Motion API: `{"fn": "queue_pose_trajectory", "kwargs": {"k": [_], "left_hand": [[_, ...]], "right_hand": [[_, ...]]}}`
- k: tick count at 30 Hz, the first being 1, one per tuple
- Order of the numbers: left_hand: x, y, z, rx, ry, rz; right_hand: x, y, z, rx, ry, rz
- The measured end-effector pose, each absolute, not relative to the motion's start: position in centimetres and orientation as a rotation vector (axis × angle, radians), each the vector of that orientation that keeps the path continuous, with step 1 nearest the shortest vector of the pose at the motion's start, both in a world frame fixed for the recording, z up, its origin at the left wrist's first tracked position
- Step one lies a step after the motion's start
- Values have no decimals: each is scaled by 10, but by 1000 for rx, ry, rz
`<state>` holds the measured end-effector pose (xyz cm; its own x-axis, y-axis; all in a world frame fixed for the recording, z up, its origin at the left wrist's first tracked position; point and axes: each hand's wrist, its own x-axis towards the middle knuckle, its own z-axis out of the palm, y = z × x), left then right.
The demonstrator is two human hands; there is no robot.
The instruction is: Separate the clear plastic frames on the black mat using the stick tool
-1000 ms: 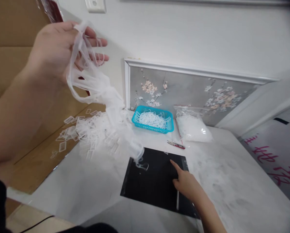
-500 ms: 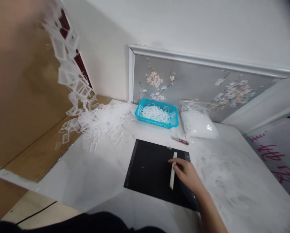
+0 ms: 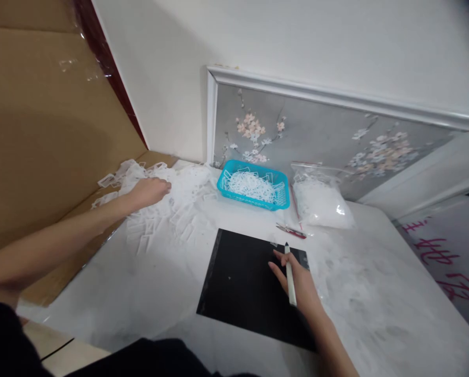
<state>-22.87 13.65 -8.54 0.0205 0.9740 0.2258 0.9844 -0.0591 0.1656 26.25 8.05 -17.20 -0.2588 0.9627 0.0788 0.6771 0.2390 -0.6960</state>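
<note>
My left hand rests over the pile of thin clear-white rectangular plastic frames at the back left of the table. Its fingers are curled together, and whatever they hold, if anything, is hidden. Above the right side of a black mat, my right hand holds a slim white pen-like tool with a dark tip pointing away from me. The thumb and forefinger of that hand stick out to the left. A small clear piece lies at the mat's far edge.
A blue basket full of white frames stands near the wall. Beside it leans a clear bag of white pieces. Red-handled thread snips lie in front. Cardboard rises on the left.
Frames that were cascading down at the left now lie on the pile. My left hand has come onto it. The white tool has turned in my right hand, its dark tip now showing.
</note>
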Motion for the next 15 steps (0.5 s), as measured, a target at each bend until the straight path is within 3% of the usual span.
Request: {"fn": "queue_pose_trajectory", "kwargs": {"k": [6,11,15], "left_hand": [[-232,140,-11,-2206,-2040,-889],[-199,125,49,-2132,-1802,-1991],[-161,102,85,-2228,-1813,-2292]], "right_hand": [[250,80,-172,-1495,-1965,779],[244,77,-173,-1467,-1975,795],[241,74,-172,-1483,-1959,810]]}}
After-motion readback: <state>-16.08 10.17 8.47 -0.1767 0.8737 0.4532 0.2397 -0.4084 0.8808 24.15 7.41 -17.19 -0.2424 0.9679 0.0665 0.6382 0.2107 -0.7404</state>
